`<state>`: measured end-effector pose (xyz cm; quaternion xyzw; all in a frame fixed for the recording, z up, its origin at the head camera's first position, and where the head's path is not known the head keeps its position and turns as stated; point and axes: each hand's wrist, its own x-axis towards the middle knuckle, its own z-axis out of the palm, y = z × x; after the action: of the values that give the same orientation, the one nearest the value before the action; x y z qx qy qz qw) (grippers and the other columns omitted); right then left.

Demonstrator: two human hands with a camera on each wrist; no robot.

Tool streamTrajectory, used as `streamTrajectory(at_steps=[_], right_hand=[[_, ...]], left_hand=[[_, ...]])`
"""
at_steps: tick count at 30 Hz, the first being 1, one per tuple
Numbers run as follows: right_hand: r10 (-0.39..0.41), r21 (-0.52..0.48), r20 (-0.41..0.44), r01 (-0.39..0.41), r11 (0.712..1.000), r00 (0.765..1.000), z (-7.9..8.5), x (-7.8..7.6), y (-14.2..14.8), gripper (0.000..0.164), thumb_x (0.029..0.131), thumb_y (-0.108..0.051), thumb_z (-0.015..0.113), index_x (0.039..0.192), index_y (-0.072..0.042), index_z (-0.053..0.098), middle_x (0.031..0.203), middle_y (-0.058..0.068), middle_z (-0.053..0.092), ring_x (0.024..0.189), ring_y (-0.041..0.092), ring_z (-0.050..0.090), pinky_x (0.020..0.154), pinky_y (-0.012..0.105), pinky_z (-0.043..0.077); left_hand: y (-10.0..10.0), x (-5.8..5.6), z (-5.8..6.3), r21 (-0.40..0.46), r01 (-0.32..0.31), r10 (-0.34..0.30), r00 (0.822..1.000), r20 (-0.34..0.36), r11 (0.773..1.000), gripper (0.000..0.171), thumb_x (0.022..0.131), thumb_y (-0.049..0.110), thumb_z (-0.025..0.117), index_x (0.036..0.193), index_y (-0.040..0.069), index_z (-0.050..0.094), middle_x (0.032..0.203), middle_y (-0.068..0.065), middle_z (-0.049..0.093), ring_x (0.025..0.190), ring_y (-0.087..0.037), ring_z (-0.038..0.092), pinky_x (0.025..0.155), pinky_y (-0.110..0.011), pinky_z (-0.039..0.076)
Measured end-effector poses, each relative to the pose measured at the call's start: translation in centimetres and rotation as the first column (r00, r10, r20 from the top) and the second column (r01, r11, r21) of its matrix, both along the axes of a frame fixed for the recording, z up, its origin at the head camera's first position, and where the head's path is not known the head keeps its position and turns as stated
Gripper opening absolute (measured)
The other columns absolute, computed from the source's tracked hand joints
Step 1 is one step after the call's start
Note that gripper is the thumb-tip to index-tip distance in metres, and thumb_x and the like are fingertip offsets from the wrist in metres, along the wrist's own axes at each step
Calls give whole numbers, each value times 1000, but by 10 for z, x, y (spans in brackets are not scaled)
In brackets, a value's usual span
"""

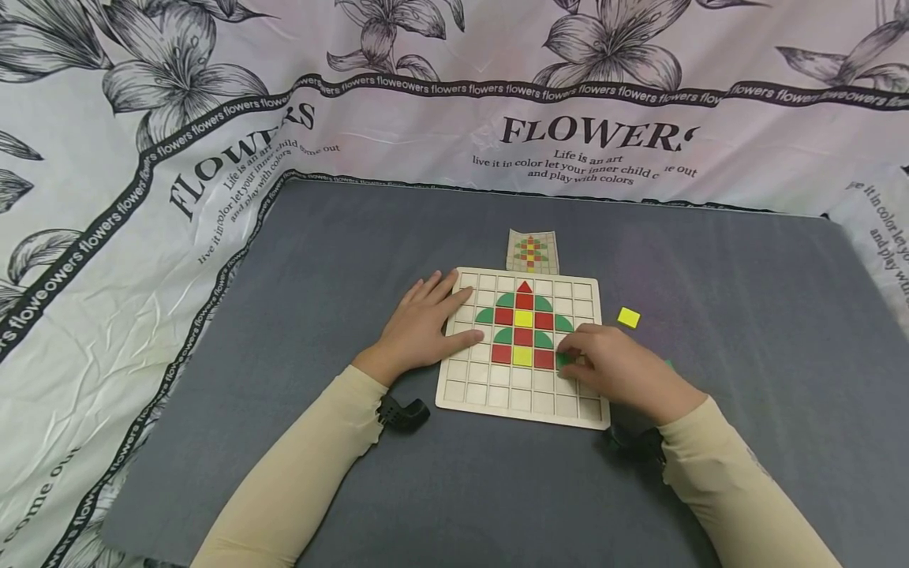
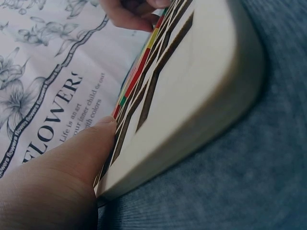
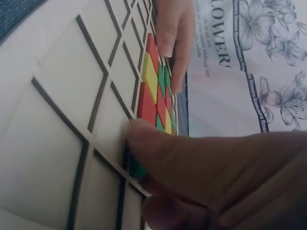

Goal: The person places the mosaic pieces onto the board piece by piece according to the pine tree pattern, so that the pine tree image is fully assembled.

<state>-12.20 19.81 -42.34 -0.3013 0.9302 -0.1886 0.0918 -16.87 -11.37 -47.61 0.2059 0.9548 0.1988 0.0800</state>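
Note:
A wooden grid board lies on the table, its cells partly filled by red, yellow and green tiles in a tree shape with a red triangle on top. My left hand rests along the board's left edge, fingers spread and thumb lying over the grid. At the right end of the lowest tile row, my right hand pinches a green quarter-round tile at its cell, beside a red square. In the right wrist view, the thumb covers much of this green tile.
A small pattern card showing the same kind of tree lies just beyond the board. A loose yellow square tile sits to the board's right. A bit of green peeks out behind the right hand. Flower-printed cloth borders the grey table.

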Motion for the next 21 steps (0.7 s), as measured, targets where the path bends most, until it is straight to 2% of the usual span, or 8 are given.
streamTrajectory(at_steps=[5,11,17,21], right_hand=[[-36,28,49,35,999,998,9,2,5,27,85,-10,87,110,-1,79,98,3,71,83,14,60,72,34,55],[-88,34,20,88,996,996,21,0,23,21,89,-3,79,109,3,78,96,5,72,82,17,65,71,38,57],[-177,57,89,172,983,980,29,-1,47,23,92,-2,76,113,6,75,98,11,75,79,19,68,68,40,57],[-188,77,60,183,980,980,29,-1,60,22,90,0,77,111,8,75,101,15,74,85,25,70,70,42,58]], left_hand=[[-1,0,0,1,5,-5,1000,-1,1000,87,97,73,54,167,25,34,177,0,11,164,-24,4,132,-46,-1],[-4,0,0,-4,7,-7,1000,-8,1000,86,97,73,53,167,26,33,177,0,11,164,-24,4,132,-46,-1],[-5,0,0,-10,11,-11,1000,-10,1000,85,98,72,53,167,26,33,177,0,11,164,-25,4,132,-46,-1],[-5,0,0,-9,17,-17,1000,-7,1000,85,98,73,53,167,27,32,177,0,11,164,-24,4,132,-46,-1]])
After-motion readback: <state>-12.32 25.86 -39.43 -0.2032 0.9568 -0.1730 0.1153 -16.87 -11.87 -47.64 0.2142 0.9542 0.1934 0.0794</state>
